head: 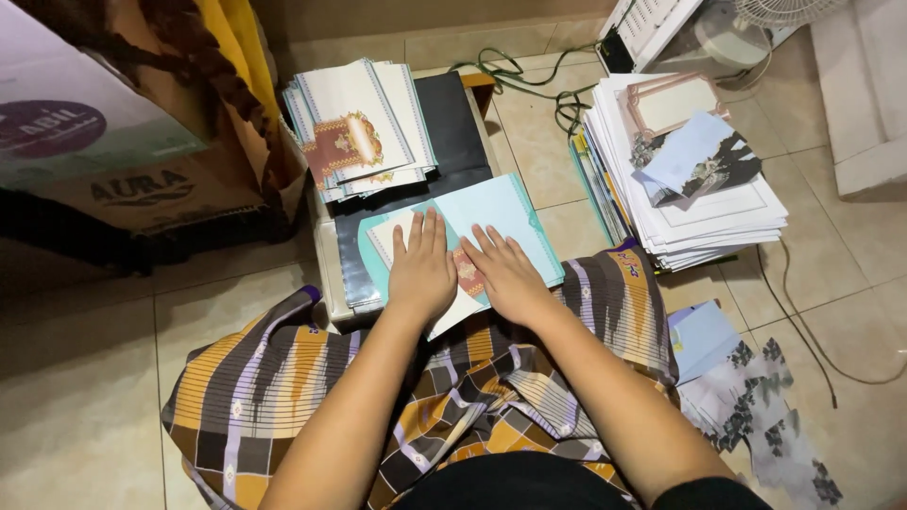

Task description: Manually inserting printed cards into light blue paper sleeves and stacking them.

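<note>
Both my hands lie flat, palms down, on a white card with a red and gold ornament (467, 272). My left hand (421, 266) presses its left part, my right hand (508, 274) its right part. The card rests on a pale turquoise folded sheet (501, 212), which lies on a low black-topped table (455, 123) in front of my lap. A stack of similar white cards with turquoise edges and a red ornament (359, 127) sits at the table's far left.
A tall pile of white papers and envelopes (694, 194) stands on the tiled floor to the right, with blue and floral sheets (746, 401) nearer me. Cardboard boxes (113, 161) stand at left. Green cables (529, 80) and a fan base (727, 38) lie behind.
</note>
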